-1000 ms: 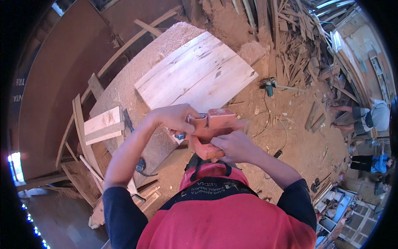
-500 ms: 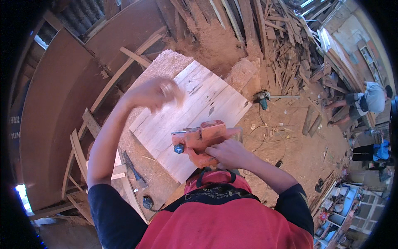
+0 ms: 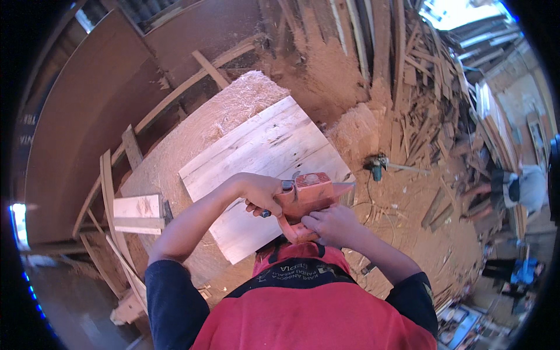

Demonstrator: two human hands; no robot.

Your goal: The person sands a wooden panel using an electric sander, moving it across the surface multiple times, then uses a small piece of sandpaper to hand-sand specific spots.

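Observation:
An orange electric planer (image 3: 315, 195) is held just in front of my body, over the near right part of a pale wooden panel (image 3: 262, 140). My right hand (image 3: 332, 224) is closed round the planer's rear handle. Against the planer's left end, my left hand (image 3: 259, 195) has its fingers curled beside the dark front knob (image 3: 266, 213). The underside of the planer is hidden, so I cannot tell whether it touches the wood. The panel lies slanted on a broad work surface (image 3: 169, 157) strewn with shavings.
Several offcuts (image 3: 138, 213) lie to the left, near a large brown sheet (image 3: 87, 116). A green power tool (image 3: 376, 166) sits on the dusty floor at right. Scrap wood (image 3: 426, 87) is piled at the far right. Two people, one in a light shirt (image 3: 531, 186) and one in blue (image 3: 524, 271), are at right.
My left hand has come down from above the panel to the planer's left end. The planer has turned in my hands. The whole view has shifted.

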